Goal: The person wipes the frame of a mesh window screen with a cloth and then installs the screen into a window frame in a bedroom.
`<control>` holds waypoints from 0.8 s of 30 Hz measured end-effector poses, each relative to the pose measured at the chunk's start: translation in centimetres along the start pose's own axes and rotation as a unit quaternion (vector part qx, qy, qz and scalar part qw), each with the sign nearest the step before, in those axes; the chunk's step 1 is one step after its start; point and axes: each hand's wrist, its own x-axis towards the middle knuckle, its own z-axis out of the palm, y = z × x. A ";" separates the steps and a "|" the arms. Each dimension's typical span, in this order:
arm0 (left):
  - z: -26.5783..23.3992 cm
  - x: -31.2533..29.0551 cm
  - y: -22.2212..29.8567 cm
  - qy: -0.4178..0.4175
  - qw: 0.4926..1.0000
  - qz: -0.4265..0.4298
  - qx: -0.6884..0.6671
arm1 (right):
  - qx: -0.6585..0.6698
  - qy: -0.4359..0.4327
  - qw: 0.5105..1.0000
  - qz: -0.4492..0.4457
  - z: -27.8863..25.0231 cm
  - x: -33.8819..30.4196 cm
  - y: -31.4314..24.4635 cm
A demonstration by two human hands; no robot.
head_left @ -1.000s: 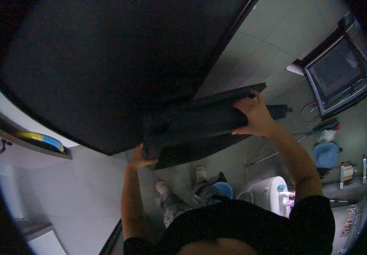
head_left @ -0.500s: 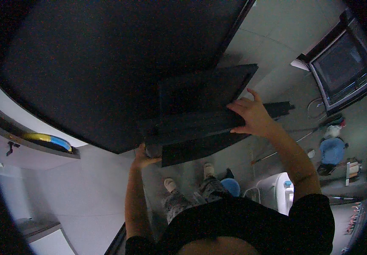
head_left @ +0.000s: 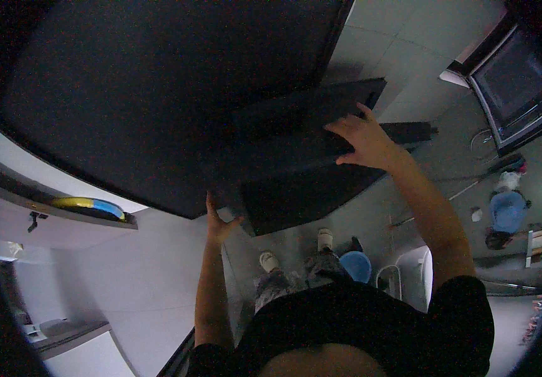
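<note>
A dark flat-sided object (head_left: pixel 308 195), like a long box with panels folded out, stretches between my hands; its exact kind is lost in the dim light. My left hand (head_left: pixel 218 227) is at its near left corner with thumb and fingers spread; whether it touches the corner is hard to tell. Over the right part of the object, my right hand (head_left: pixel 366 141) has its fingers apart and grips nothing. A large black panel (head_left: pixel 158 94) fills the upper left, directly beyond the object.
On the left, a blue and yellow ring-shaped item (head_left: pixel 92 206) lies on a pale shelf. Below, a blue bucket (head_left: pixel 355 267) stands near my feet. To the right are a dark-framed window or door (head_left: pixel 516 85), a long-handled stick (head_left: pixel 437 204) and a blue basin (head_left: pixel 508 212).
My right hand has lifted off the dark object's edge and moved over it. The left hand's grip at the corner has loosened, its fingers spreading. The whole view has shifted slightly.
</note>
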 end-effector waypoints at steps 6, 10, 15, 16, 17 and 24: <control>-1.8 -1.6 0.8 0.040 0.999 0.017 0.029 | 0.024 0.012 0.999 0.019 0.5 2.6 1.2; -1.4 -1.3 2.7 0.050 0.998 -0.034 -0.022 | 0.029 0.015 0.998 0.051 1.1 2.7 1.8; -1.3 0.7 4.9 0.063 0.997 0.027 -0.036 | 0.006 0.063 0.995 0.077 2.3 4.5 1.4; -0.8 1.2 5.9 0.064 0.998 0.021 -0.008 | 0.002 0.073 0.994 0.086 2.5 4.5 1.4; -0.2 1.6 7.5 0.067 0.997 0.024 -0.022 | -0.003 0.082 0.992 0.097 2.7 4.5 1.3; 1.8 4.5 12.7 0.110 0.990 0.063 -0.067 | -0.003 0.096 0.986 0.135 3.1 4.5 -0.1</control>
